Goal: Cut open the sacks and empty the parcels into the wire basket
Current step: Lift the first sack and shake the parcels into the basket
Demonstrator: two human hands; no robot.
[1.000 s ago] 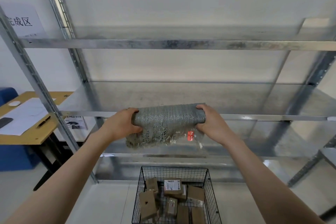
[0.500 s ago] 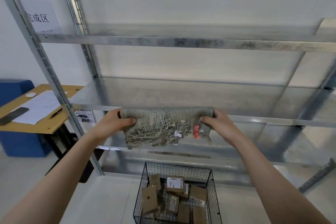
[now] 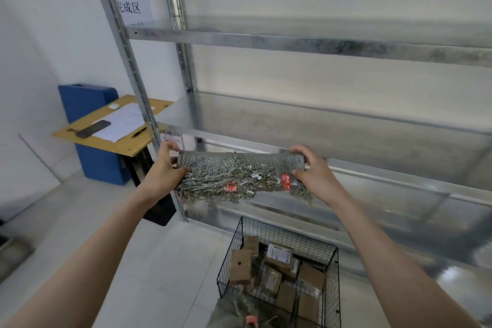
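Observation:
I hold a grey woven sack [image 3: 239, 170] folded into a flat roll in front of the metal shelf, its frayed cut edge and red tags hanging down. My left hand [image 3: 162, 170] grips its left end and my right hand [image 3: 314, 170] grips its right end. Below, a black wire basket [image 3: 332, 282] on the floor holds several brown cardboard parcels [image 3: 278, 267]. Another grey sack [image 3: 239, 311] with a red tag lies against the basket's near side at the bottom edge.
A galvanised shelf rack [image 3: 319, 141] fills the right and middle. At the left stands a wooden desk [image 3: 114, 138] with papers, a phone and a pen, and a blue bin [image 3: 82, 104] behind it. The floor is pale tile.
The view has swung to the right and down, so the desk and basket show more. Both hands still hold the sack, and more of its frayed edge hangs below the roll.

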